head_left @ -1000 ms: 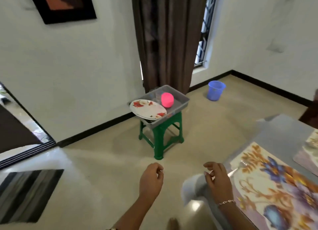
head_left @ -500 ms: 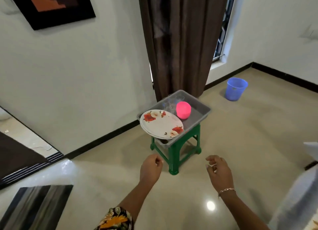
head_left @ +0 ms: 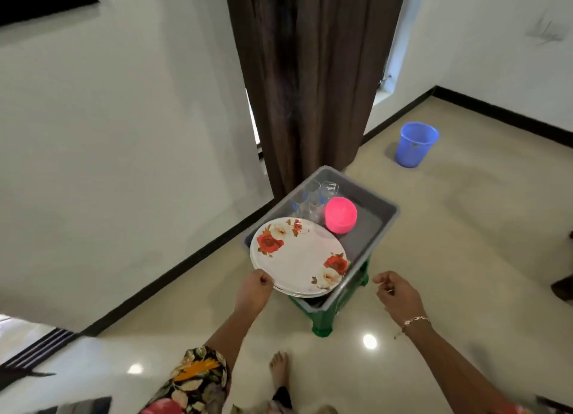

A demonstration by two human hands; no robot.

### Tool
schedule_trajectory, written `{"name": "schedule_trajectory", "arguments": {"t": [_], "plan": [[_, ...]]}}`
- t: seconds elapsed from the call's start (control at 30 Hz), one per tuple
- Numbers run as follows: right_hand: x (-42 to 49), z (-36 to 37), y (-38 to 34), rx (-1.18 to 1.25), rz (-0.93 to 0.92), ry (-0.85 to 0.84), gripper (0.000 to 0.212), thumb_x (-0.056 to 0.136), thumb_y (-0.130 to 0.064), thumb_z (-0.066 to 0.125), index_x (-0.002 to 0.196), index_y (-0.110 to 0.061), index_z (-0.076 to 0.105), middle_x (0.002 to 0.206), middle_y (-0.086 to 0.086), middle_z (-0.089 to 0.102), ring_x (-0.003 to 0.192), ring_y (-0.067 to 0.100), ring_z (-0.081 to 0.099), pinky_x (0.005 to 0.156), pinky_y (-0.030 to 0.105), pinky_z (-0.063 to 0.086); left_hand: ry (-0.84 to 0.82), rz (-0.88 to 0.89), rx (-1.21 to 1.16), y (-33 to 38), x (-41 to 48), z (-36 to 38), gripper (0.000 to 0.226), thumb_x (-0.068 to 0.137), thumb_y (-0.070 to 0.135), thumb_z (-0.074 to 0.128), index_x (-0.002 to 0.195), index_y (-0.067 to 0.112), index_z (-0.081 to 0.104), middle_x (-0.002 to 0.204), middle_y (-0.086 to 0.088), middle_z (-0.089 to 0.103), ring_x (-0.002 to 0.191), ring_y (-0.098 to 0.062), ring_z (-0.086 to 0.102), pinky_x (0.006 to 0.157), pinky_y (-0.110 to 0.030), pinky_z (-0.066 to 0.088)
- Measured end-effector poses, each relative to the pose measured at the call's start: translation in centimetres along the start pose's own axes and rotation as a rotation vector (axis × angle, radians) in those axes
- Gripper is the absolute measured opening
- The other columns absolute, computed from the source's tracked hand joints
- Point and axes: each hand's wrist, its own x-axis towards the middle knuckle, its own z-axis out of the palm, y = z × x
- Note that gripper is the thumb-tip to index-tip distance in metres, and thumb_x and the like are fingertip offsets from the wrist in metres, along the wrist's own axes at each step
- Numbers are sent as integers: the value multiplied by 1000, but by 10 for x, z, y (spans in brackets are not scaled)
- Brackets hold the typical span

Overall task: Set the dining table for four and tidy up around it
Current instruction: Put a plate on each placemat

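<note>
A stack of white plates with red flowers point(head_left: 299, 255) lies tilted across the near end of a grey plastic bin point(head_left: 383, 224). The bin sits on a green stool point(head_left: 325, 316). Behind the plates, several clear glasses point(head_left: 313, 198) and an upturned pink bowl point(head_left: 340, 214) stand in the bin. My left hand point(head_left: 253, 292) is at the stack's near left rim, fingers curled onto the edge. My right hand point(head_left: 397, 292) hovers loosely curled to the right of the stool, holding nothing, with a bracelet on its wrist.
A brown curtain point(head_left: 310, 81) hangs right behind the bin. A blue bucket point(head_left: 415, 143) stands on the floor at the back right. My bare foot point(head_left: 279, 370) is on the glossy tiled floor in front of the stool. White walls with black skirting run to the left.
I have turned away from the dining table and walked up to the stool. The bin is now close below me, and my left hand has reached the rim of the plates.
</note>
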Motion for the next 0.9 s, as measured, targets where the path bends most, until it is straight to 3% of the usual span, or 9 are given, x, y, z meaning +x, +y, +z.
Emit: {"name": "schedule_trajectory", "arguments": {"t": [0.13,0.27,0.37,0.47,0.53,0.63,0.73,0.9], "plan": [[55,36,-20,-50,122,-104,25,83,-2,55,73,-24,54,66,-2,53,73,23,53,75,36,47,-19,-51,7,-5,64,-23,12,92,19,54,83,13,58,85,-3,60,79,-17,55,68,-28,43],[114,65,-30,-74,283,-170,16,81,-2,53,71,-15,55,71,8,55,74,25,52,73,34,44,-82,-115,63,-11,117,-29,14,92,19,53,87,10,62,91,-10,63,86,-24,59,78,-33,47],[159,86,-28,-103,355,-186,13,81,-1,50,82,-8,62,76,9,58,68,24,54,64,26,42,-94,-213,23,-19,152,-24,13,91,20,53,92,9,60,96,-11,64,85,-26,59,77,-33,48],[203,103,-18,-176,392,-185,18,84,-7,56,100,-4,65,99,12,62,95,30,59,78,31,44,-84,-309,4,-29,176,-15,24,90,22,53,109,8,56,106,-11,63,98,-30,60,82,-35,49],[224,113,-9,-190,434,-193,26,85,-10,59,110,-2,62,115,15,61,103,30,57,88,34,45,-77,-383,-54,-35,185,-6,33,90,23,55,119,7,51,114,-12,59,104,-32,58,88,-37,48],[243,123,5,-270,479,-237,33,87,-10,56,118,3,56,123,19,57,113,34,53,94,36,42,-91,-461,-148,-46,198,8,44,89,24,61,126,7,45,121,-15,55,106,-32,55,94,-40,49],[253,130,20,-313,533,-275,37,90,-8,51,124,5,48,129,21,51,117,35,49,96,36,40,-127,-509,-185,-54,210,21,49,88,25,64,128,6,42,124,-16,55,106,-34,55,94,-43,49],[268,140,35,-300,590,-329,37,91,-7,47,126,6,44,132,22,47,121,36,45,96,34,37,-149,-548,-249,-59,223,38,40,85,18,66,118,8,46,116,-12,58,97,-30,59,80,-40,53]]}}
